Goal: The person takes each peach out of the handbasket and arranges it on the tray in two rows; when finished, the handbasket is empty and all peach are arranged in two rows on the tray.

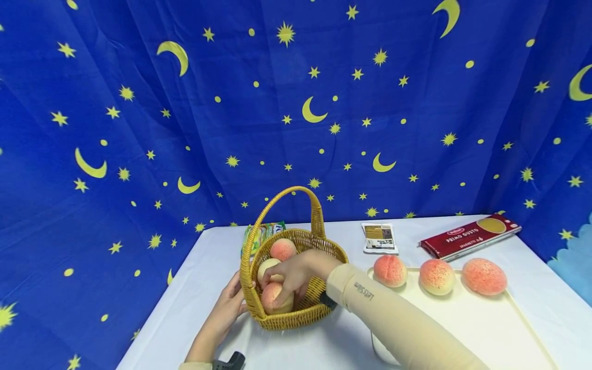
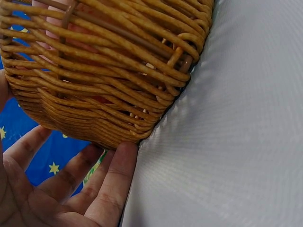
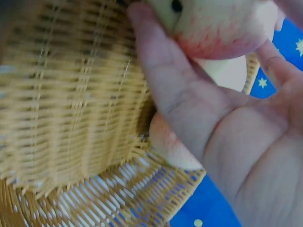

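A woven wicker basket [image 1: 319, 300] with a tall handle stands on the white table and holds three peaches. My right hand [image 1: 289, 277] reaches into it. In the right wrist view, the thumb and fingers [image 3: 165, 80] curl round one peach [image 3: 222, 23]. A second peach [image 3: 170, 149] lies below it, against the basket wall [image 3: 71, 94]. A further peach [image 1: 283, 248] sits at the back of the basket. My left hand [image 1: 231, 303] rests flat against the basket's left side. In the left wrist view its straight fingers [image 2: 111, 182] touch the basket's base [image 2: 104, 75].
A cream tray [image 1: 467, 324] at the right carries three more peaches [image 1: 437, 276] along its far edge. Behind it lie a red pasta box [image 1: 469, 237] and a small sachet [image 1: 379, 237]. A green packet [image 1: 264, 231] sits behind the basket. A blue star curtain hangs at the back.
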Motion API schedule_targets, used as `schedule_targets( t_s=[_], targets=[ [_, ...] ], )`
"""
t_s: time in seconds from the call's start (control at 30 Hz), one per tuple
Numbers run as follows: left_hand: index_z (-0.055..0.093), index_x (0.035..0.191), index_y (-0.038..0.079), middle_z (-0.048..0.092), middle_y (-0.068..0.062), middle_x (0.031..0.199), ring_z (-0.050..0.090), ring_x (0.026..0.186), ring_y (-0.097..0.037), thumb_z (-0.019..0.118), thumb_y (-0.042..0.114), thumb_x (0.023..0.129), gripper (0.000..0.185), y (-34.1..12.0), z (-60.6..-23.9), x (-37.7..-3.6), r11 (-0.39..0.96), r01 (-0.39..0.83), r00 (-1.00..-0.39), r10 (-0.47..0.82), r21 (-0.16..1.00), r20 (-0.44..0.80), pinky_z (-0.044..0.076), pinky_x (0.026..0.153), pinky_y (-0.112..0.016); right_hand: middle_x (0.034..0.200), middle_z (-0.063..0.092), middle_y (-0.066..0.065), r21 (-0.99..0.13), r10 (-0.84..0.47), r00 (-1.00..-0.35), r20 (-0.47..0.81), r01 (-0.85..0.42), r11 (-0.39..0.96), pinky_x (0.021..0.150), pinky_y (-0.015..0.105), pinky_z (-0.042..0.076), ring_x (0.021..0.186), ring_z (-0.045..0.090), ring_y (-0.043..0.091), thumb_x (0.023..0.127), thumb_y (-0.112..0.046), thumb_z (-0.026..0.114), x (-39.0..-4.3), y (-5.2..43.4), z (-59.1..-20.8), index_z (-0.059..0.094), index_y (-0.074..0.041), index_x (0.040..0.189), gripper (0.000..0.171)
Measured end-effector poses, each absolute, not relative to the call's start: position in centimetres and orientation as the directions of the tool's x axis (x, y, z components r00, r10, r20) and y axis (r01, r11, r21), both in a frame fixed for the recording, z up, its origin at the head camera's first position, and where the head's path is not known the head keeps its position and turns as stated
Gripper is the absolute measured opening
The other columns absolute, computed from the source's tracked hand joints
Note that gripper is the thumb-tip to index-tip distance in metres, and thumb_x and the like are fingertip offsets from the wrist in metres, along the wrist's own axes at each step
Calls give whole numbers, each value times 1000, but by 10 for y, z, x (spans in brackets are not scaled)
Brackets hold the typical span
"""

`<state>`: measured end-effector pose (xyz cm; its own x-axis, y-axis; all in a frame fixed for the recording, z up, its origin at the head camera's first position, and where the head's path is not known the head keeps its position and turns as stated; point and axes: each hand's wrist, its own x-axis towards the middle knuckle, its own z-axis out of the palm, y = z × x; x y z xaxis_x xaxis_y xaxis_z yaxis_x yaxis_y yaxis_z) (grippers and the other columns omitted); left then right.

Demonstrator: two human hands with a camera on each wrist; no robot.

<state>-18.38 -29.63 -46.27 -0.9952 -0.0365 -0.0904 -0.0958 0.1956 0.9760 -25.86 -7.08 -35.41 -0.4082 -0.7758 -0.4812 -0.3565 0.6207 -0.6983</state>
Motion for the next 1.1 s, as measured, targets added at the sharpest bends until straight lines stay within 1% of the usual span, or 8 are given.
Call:
schedule_targets(
  t_s=[0.1,0.33,0.5,0.67,0.83,0.93,1.07,1.1],
  targets=[
    [37,167,24,35,-22,173,45,153,-45,62,45,108,67,-296,-463,-185,204,-96,-995,-42,974,-89,62,105,-48,144,52,0,-704,-776,-422,-469,-352,617,90,37,67,106,67,14,98,-25,80,-260,-67,-351,59,-29,131,39],
    [39,166,22,36,-22,172,51,149,-42,61,41,109,64,-298,-465,-185,198,-86,-996,-45,977,-78,63,103,-48,157,45,13,-728,-782,-454,-428,-339,596,94,42,66,97,77,22,99,-26,80,-264,-57,-345,55,-31,129,40],
    [38,167,22,35,-23,173,51,149,-44,62,43,109,66,-298,-465,-185,205,-91,-995,-48,974,-82,63,103,-49,148,50,11,-752,-796,-469,-383,-341,563,97,44,65,108,71,19,100,-25,79,-266,-47,-343,54,-30,132,41],
    [36,168,21,33,-23,174,50,150,-44,62,42,109,68,-297,-465,-185,201,-88,-996,-42,976,-81,62,103,-48,151,50,6,-763,-799,-495,-340,-352,543,97,43,65,120,61,17,99,-27,80,-268,-35,-340,56,-29,135,43],
    [35,168,20,31,-23,175,48,151,-45,62,42,108,69,-298,-465,-186,201,-87,-996,-40,976,-80,62,105,-50,153,48,4,-762,-799,-507,-323,-362,537,97,42,64,119,62,18,99,-29,79,-271,-22,-336,54,-29,138,46],
    [35,168,20,30,-24,175,47,152,-47,62,43,108,70,-298,-465,-186,205,-88,-996,-41,975,-81,61,106,-51,142,54,7,-766,-810,-503,-301,-379,520,95,44,64,110,63,18,100,-30,78,-272,-14,-335,52,-28,138,47],
    [35,168,21,31,-23,175,47,152,-47,62,43,108,69,-297,-465,-185,207,-88,-996,-41,974,-81,61,105,-50,116,58,9,-763,-833,-494,-249,-429,483,89,39,63,94,60,17,101,-32,77,-274,-4,-334,50,-29,137,45],
    [36,168,22,31,-23,175,47,152,-47,62,43,108,69,-297,-465,-185,206,-88,-996,-41,975,-81,61,105,-50,116,57,7,-765,-838,-492,-234,-439,471,88,37,61,94,59,17,101,-32,77,-275,-2,-334,50,-29,136,45]
  ],
)
